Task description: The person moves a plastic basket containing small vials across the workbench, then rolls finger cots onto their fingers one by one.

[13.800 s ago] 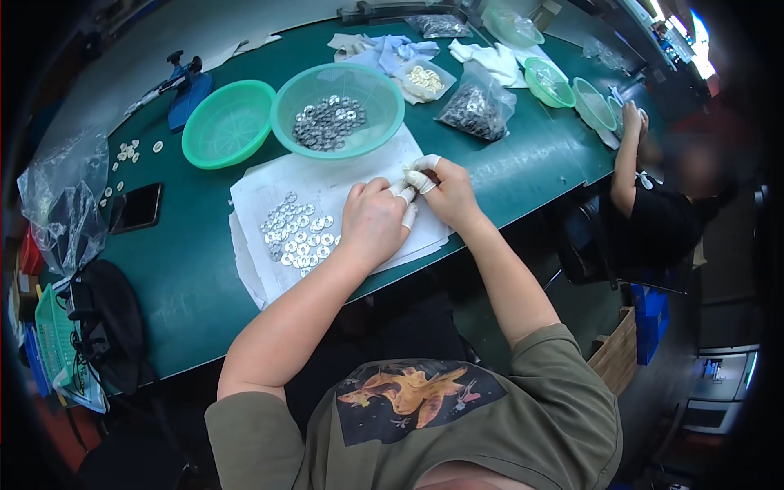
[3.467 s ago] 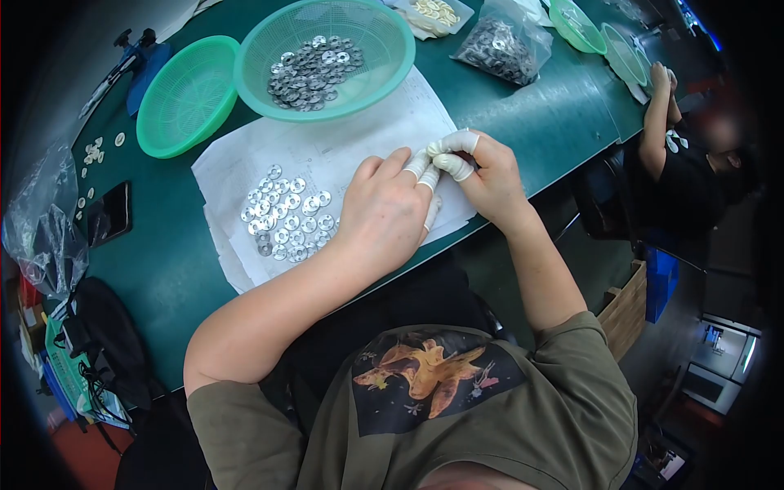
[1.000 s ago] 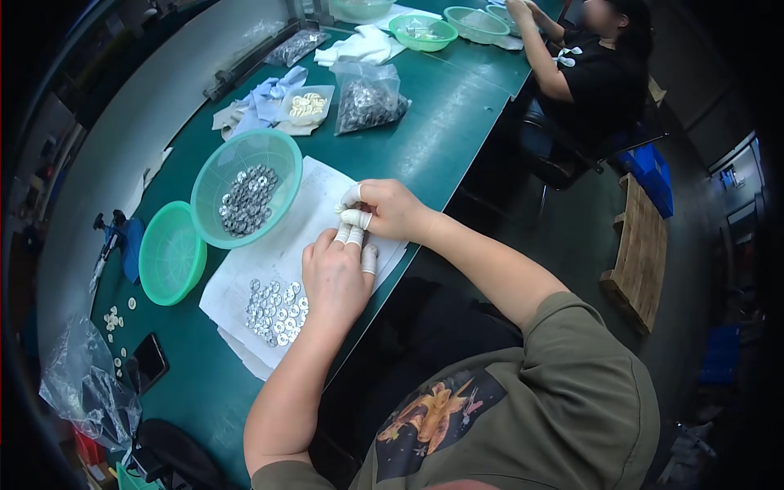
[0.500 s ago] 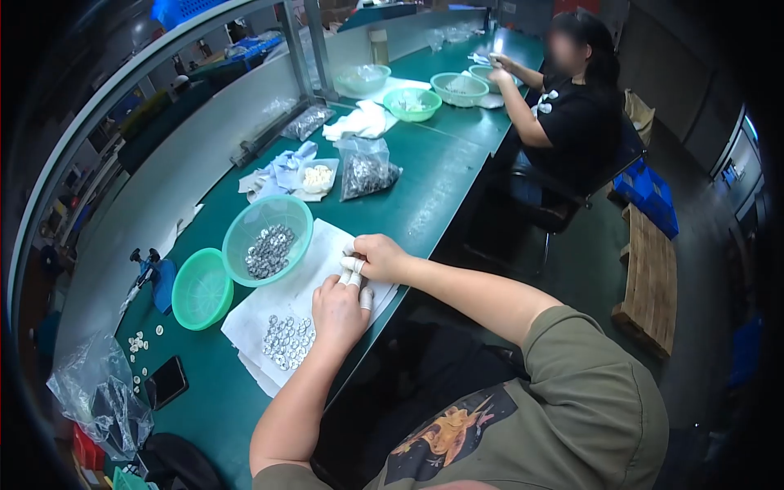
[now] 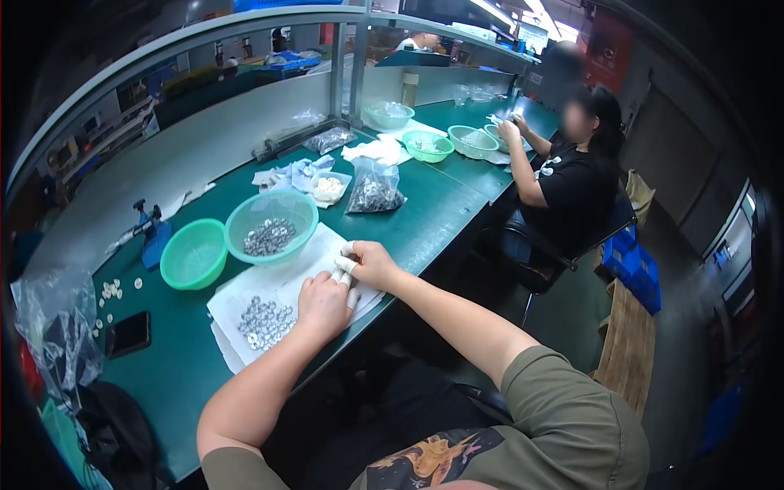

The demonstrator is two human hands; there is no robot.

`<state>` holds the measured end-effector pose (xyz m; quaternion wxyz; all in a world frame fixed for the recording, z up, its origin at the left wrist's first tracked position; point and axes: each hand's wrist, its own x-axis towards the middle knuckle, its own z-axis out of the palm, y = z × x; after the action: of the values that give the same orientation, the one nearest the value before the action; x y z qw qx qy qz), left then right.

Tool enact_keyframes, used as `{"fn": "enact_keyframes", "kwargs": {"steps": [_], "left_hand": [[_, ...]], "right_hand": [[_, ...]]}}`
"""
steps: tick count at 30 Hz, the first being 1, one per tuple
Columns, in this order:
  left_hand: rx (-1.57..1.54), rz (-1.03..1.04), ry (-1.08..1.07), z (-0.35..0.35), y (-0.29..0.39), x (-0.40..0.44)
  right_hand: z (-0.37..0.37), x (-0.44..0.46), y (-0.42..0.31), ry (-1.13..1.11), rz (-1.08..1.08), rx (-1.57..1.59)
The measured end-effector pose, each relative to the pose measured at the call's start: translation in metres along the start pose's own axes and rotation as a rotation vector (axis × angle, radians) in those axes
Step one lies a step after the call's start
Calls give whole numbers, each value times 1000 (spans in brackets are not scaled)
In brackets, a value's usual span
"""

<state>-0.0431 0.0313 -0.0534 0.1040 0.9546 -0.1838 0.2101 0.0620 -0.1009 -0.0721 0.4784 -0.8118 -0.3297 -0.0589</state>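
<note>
My left hand and my right hand meet over the right edge of white paper sheets. White finger cots cover several fingertips. The fingers of both are bent and pressed together; whatever they pinch is hidden or too small to name. To the left of my left hand, small round silvery pieces lie spread on the paper. Beyond the hands a pale green mesh bowl holds a heap of similar dark grey pieces. A brighter green bowl stands to its left.
A phone, white round pieces and a clear plastic bag lie at left. A bag of dark pieces and blue cloths lie farther back. A co-worker sits along the bench near more green bowls.
The camera view has tilted up and shifted, so the bench shows lower and more of the background appears. My hands stay together over the paper. The co-worker's hands are raised slightly.
</note>
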Motion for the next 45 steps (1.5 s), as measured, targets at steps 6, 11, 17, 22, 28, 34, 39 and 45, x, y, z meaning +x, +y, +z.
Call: {"fn": "enact_keyframes", "kwargs": {"steps": [6,11,17,22,28,34,39,45], "left_hand": [[33,24,-10,2,-2,-1],[-11,24,13,-1,-1,0],[13,38,29,3,-1,0],[12,39,25,3,0,1],[12,33,37,5,1,0],[12,20,36,1,1,2],[23,26,38,4,0,1],[51,19,10,3,1,1]], "right_hand": [[0,0,2,-21,48,86],[-5,-2,-4,-39,48,102],[-5,-1,-4,-64,66,119],[-4,-2,-3,-57,69,112],[-5,-1,-2,-44,70,107],[-5,0,-4,-74,112,178],[-6,-2,-9,-68,114,149],[-7,-3,-8,-78,117,139]]}}
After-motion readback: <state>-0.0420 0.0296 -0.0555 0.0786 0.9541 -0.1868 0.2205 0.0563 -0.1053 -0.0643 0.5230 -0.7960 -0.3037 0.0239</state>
